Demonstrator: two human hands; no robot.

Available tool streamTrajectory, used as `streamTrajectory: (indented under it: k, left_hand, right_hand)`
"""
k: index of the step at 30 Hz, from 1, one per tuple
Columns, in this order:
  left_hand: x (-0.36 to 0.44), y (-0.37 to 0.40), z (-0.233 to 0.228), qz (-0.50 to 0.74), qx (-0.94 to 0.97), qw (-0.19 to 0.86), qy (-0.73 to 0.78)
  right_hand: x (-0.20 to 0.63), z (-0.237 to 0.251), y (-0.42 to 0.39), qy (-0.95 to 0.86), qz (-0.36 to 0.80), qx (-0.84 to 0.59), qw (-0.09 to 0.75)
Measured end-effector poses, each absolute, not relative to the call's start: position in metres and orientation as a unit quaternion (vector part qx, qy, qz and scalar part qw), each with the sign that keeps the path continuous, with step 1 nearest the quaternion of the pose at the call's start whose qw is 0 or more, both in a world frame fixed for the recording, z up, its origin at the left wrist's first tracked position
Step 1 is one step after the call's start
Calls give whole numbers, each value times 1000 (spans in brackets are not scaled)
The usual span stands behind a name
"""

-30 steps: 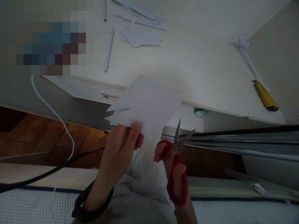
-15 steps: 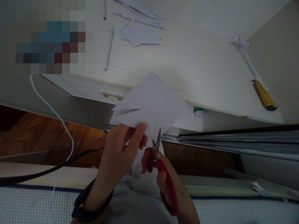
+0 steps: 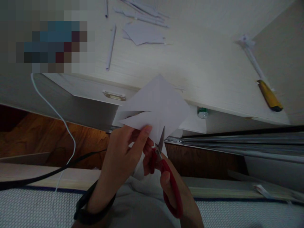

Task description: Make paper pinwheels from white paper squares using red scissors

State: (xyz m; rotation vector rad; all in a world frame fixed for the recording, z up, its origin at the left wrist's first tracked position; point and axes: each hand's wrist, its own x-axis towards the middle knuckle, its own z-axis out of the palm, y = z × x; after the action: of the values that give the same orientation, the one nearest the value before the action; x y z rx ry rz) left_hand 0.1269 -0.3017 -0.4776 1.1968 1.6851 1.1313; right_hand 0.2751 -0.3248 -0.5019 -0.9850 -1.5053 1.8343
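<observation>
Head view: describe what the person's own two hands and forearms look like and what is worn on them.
Both hands are bare, no gloves. The left hand has a black band, like a watch strap or hair tie, around its wrist; its face, if any, is not visible. The forearm above it shows no sleeve. The right hand wears nothing visible: no ring, band or sleeve on the part in view. Nails look short and unpainted.

The folded paper point(image 3: 156, 104) is plain white. The scissors point(image 3: 166, 177) have red handles and silver-grey blades. A black band point(image 3: 91, 210) circles the left wrist. The desk point(image 3: 201, 69) is pale cream with a faint wood grain; its drawer handle point(image 3: 114, 95) is brass-coloured. The utility knife point(image 3: 269, 98) is yellow with a dark tip. The bottle cap point(image 3: 202, 111) is green. One cable point(image 3: 64, 125) is white, another cable point(image 3: 42, 177) black. The floor point(image 3: 47, 139) is warm brown wood.
</observation>
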Motion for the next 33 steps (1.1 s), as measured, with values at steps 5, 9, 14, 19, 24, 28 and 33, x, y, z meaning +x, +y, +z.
streamTrajectory:
  k: [5,9,14,19,24,28,33]
  left_hand:
    - [127,-303,-477,435,470,379,668]
    - [126,-305,-475,440,468,375,669]
    - [126,-305,-475,441,476,381,659]
    - [128,-305,-472,443,479,377,658]
    - [128,-306,-472,445,480,378,655]
    - [127,-307,-473,441,478,380,658]
    - [127,-305,-472,441,473,389,656]
  right_hand:
    - [273,-498,-324,-560,681,-370,292]
    - [273,-499,-325,-561,681,-367,294]
    - [273,-501,-326,-574,670,-363,299]
    - [271,-497,-324,-559,684,-365,294]
    - [272,-497,-325,-551,693,-364,288]
    - [274,-501,-327,-557,690,-367,282]
    - [274,-503,-328,-552,690,-372,285]
